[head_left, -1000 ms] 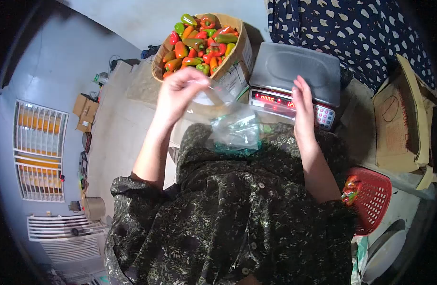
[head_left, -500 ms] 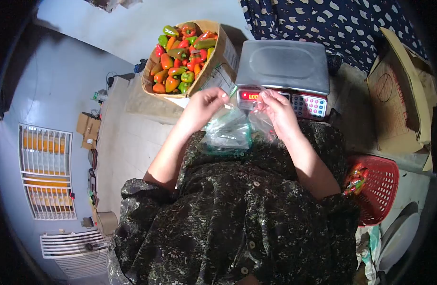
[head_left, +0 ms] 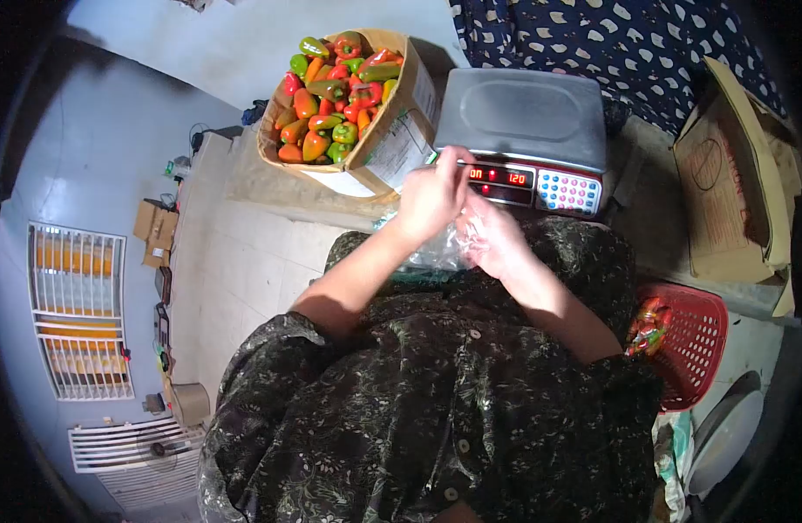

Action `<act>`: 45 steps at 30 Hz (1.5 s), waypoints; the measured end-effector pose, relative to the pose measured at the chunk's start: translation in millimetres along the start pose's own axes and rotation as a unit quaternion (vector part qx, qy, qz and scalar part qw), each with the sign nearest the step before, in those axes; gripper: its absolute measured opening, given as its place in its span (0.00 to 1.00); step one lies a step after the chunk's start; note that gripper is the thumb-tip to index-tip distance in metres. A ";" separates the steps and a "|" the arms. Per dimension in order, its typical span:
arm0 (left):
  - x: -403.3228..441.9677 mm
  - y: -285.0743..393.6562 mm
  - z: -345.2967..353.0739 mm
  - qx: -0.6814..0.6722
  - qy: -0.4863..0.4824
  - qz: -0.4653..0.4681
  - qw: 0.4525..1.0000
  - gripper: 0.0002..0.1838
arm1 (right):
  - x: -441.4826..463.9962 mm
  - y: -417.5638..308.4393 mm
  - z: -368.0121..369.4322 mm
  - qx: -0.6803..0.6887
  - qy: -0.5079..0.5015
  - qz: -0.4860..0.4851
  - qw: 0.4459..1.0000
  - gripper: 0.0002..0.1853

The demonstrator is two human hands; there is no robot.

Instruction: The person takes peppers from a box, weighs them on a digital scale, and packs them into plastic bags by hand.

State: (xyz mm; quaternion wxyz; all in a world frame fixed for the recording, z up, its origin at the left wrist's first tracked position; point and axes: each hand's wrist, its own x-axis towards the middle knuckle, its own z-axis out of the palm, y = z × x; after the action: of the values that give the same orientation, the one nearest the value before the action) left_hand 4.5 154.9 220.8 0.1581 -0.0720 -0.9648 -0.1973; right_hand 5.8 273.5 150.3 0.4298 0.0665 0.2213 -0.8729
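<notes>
Pale tiled floor (head_left: 253, 266) extends to the left of the work. Right hand (head_left: 497, 240) grasps clear plastic (head_left: 438, 254) before the scale (head_left: 519, 113); left hand (head_left: 431, 205) is curled beside it, its hold undetermined. Progress is judged early: no peppers (head_left: 331, 96) show in the plastic, and those in the cardboard box (head_left: 382, 139) lie loose. Red basket (head_left: 696, 344) contains others.

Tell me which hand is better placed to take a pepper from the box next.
Probably the left hand: it is nearer the box of peppers, while the right hand sits farther off. Both are at the clear plastic bag, so neither looks free.
</notes>
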 end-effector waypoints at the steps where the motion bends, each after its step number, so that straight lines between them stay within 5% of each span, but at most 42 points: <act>1: -7.4 -3.0 3.8 -0.013 0.001 0.028 1.000 0.13 | -16.1 -12.7 25.4 -0.031 0.067 -0.022 0.997 0.12; 4: -29.7 -2.4 9.1 -0.051 0.009 0.083 0.995 0.13 | -24.7 -10.6 30.5 -0.010 0.062 -0.054 0.997 0.13; 8: -36.7 5.3 11.2 -0.118 0.021 -0.047 0.992 0.15 | -26.6 -7.2 19.9 -0.021 0.059 -0.119 0.991 0.15; 10: -41.9 27.7 15.1 -0.139 0.044 0.124 0.981 0.12 | -17.5 -8.0 20.0 0.003 0.073 -0.132 0.989 0.17; 11: -42.1 41.3 15.3 -0.148 0.056 0.208 0.965 0.10 | -30.9 -14.8 13.9 -0.180 0.053 -0.120 0.975 0.18; 12: -37.1 53.1 12.9 -0.191 0.065 0.279 0.939 0.06 | -37.2 -9.7 21.1 -0.136 0.119 -0.111 0.977 0.19; 13: -33.3 47.2 13.4 -0.159 0.059 0.216 0.962 0.06 | -43.1 -10.4 36.8 -0.093 0.184 -0.104 0.973 0.20; 15: -20.8 20.7 20.5 -0.093 0.043 0.082 0.991 0.06 | -23.6 2.1 4.8 -0.045 0.066 -0.058 0.995 0.20; 17: -12.9 0.8 24.2 -0.055 0.036 0.022 0.998 0.08 | -15.4 2.2 15.7 -0.004 0.081 -0.106 0.991 0.18; 19: -33.6 9.3 27.6 -0.067 0.008 0.105 0.992 0.11 | -4.9 7.5 -8.8 0.008 0.085 -0.112 0.990 0.18; 20: -45.2 24.4 30.2 -0.081 0.003 0.154 0.985 0.13 | -11.5 7.1 -17.3 -0.031 -0.013 -0.182 0.983 0.17; 21: -49.9 35.7 28.6 -0.132 -0.016 0.255 0.958 0.12 | -11.7 7.3 -20.7 -0.042 0.069 -0.150 0.985 0.16; 23: -35.0 37.4 24.5 -0.140 0.030 0.284 0.948 0.11 | -39.1 1.9 13.6 0.024 0.141 -0.150 0.978 0.14; 25: -18.5 11.8 38.0 -0.019 0.040 0.100 0.994 0.08 | -1.6 19.2 -19.8 0.023 0.061 -0.122 0.990 0.13; 26: -6.6 7.1 30.6 -0.083 0.020 0.006 0.996 0.06 | -7.1 4.1 -24.5 0.002 -0.061 -0.062 0.996 0.13; 27: -10.0 13.0 30.3 -0.094 0.033 0.068 0.993 0.06 | -1.3 17.9 -12.0 -0.009 0.095 -0.108 0.990 0.15; 29: -25.9 26.1 30.2 -0.110 0.054 0.189 0.974 0.06 | -37.9 2.1 25.8 -0.009 0.184 -0.100 0.978 0.18; 30: -26.6 25.8 28.2 -0.102 0.033 0.202 0.973 0.06 | -4.6 5.4 -7.5 -0.129 0.167 -0.082 0.974 0.21; 32: -22.9 24.1 22.3 -0.086 -0.008 0.227 0.970 0.07 | -17.9 5.3 3.1 -0.139 0.075 -0.140 0.977 0.20; 33: -18.7 21.3 20.5 -0.079 -0.028 0.240 0.967 0.07 | -39.3 1.0 20.3 -0.020 0.174 -0.066 0.982 0.18; 35: 4.8 -8.0 16.9 -0.055 0.089 0.032 0.994 0.09 | -15.1 -5.7 10.7 -0.081 0.048 -0.046 0.995 0.13; 37: 1.9 -40.1 9.2 -0.074 0.100 -0.004 0.992 0.10 | -24.6 -16.8 35.5 -0.148 0.050 -0.134 0.979 0.14; 42: -30.0 -28.6 -18.0 -0.212 -0.100 -0.186 0.954 0.15 | -10.6 -43.1 10.9 -0.320 0.073 -0.265 0.907 0.15; 45: -38.5 -24.8 -18.1 -0.268 -0.100 -0.052 0.957 0.20 | -10.5 -44.9 13.1 -0.361 0.066 -0.272 0.889 0.18</act>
State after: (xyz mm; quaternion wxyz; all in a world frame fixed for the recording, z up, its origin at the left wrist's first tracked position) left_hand 40.6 122.0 214.9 0.0258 -0.0811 -0.8898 -0.4483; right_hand -21.7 299.1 180.0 0.1540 -0.0989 0.5583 -0.8092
